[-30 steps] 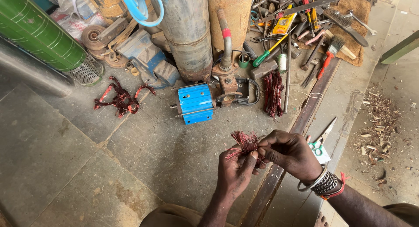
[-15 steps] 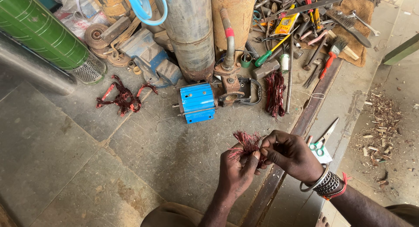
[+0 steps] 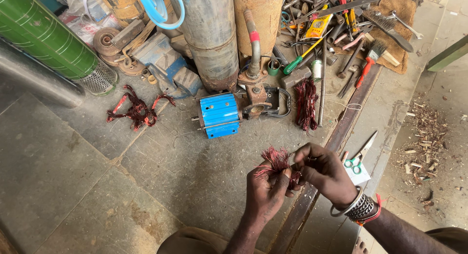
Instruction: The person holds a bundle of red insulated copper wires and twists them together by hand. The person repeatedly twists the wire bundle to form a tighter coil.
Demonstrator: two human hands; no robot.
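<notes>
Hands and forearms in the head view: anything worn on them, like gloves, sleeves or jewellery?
Both are bare, with no gloves and no sleeves in view. The left hand has nothing on it or on its wrist. The right hand has a stack of metal bangles at the wrist, with a red thread band beside them.

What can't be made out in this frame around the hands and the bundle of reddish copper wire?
Head view:
- Lower part of the reddish copper wire bundle: hidden inside the left hand and behind the right hand.
- Right fingertips: hidden, curled into the wire.
- Green-handled scissors: partly behind the right hand.
- Green ribbed cylinder: cut off by the left edge.
</notes>
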